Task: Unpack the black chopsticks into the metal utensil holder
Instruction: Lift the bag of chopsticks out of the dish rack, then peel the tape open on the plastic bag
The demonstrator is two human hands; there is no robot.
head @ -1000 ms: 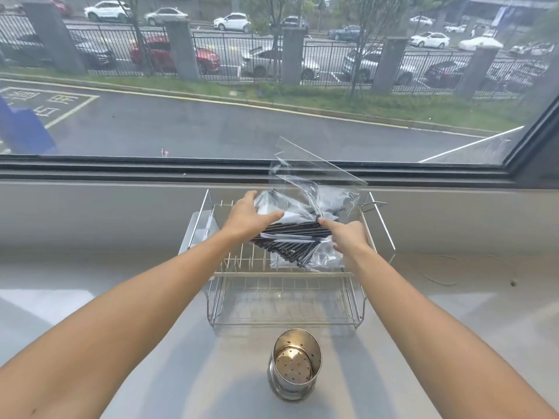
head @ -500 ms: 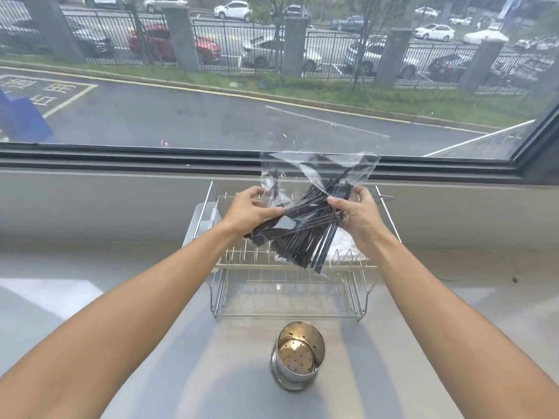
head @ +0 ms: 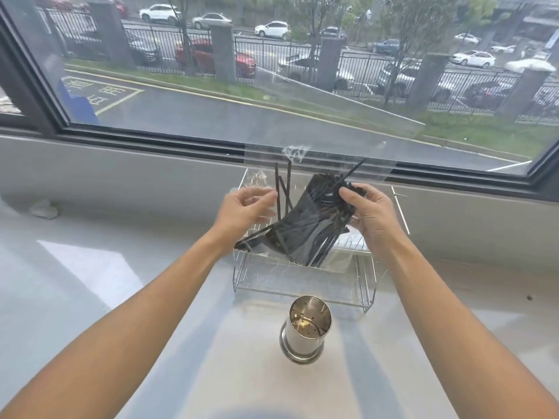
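A bundle of black chopsticks (head: 305, 231) sits inside a clear plastic bag (head: 317, 116), held up above the wire rack. My right hand (head: 367, 213) grips the upper end of the bundle through the plastic. My left hand (head: 245, 208) pinches the bag's left side, where two loose chopsticks stand upright. The bag's open top stretches up in front of the window. The shiny perforated metal utensil holder (head: 305, 331) stands upright and empty on the counter, nearer to me than the rack and below the bundle.
A wire dish rack (head: 302, 282) stands on the pale counter under the bag, against the low wall below the window. A crumpled white scrap (head: 45, 208) lies at the far left on the counter. A window frame (head: 151, 140) runs across the back.
Both hands have lifted the bag higher and tilted the bundle more upright. The bag's top has spread open upward, and a few chopsticks have slid loose toward the left.
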